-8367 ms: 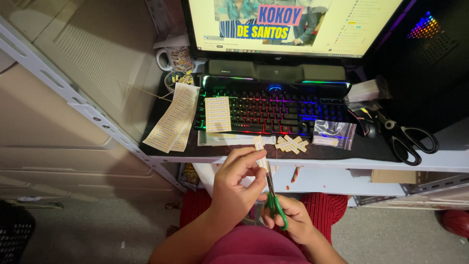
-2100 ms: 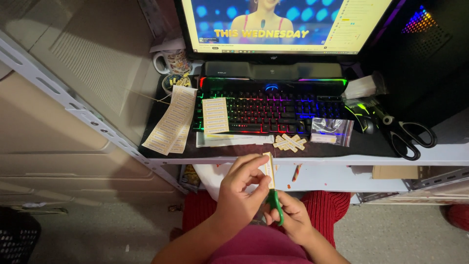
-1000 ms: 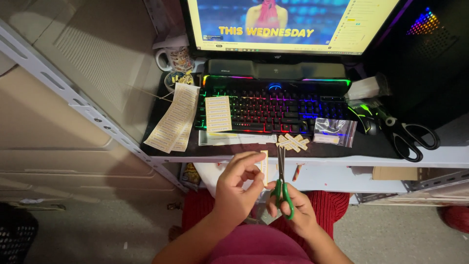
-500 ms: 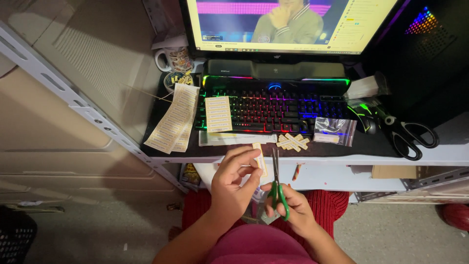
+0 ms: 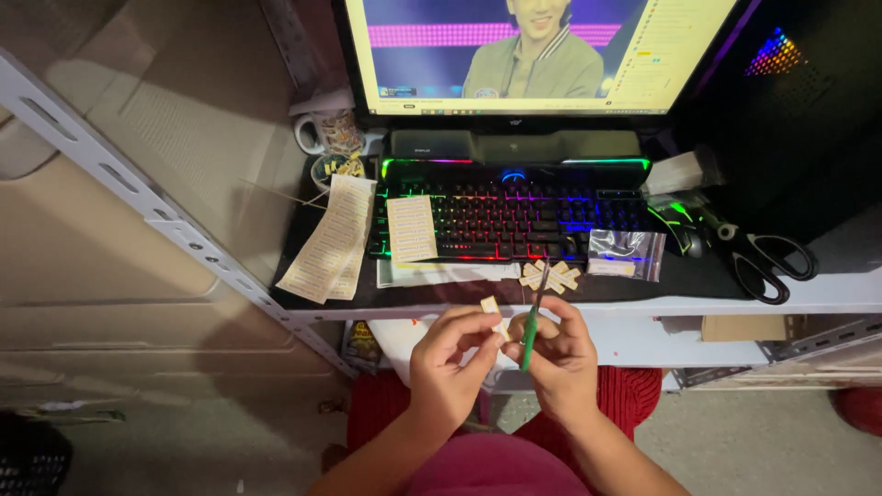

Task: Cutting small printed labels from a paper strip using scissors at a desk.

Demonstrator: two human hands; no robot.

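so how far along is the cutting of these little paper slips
Done: a small pile of cut pieces lies on the desk's front edge below the keyboard. In hand: the left hand pinches one small slip while the right hand holds green-handled scissors beside it. Left: uncut printed strips lie left of the keyboard, another sheet on it.

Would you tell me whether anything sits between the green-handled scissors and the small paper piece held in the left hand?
Nothing visible: the scissors in the right hand stand right beside the paper piece pinched by the left hand.

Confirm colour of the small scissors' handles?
Green, on the small scissors in the right hand; head view.
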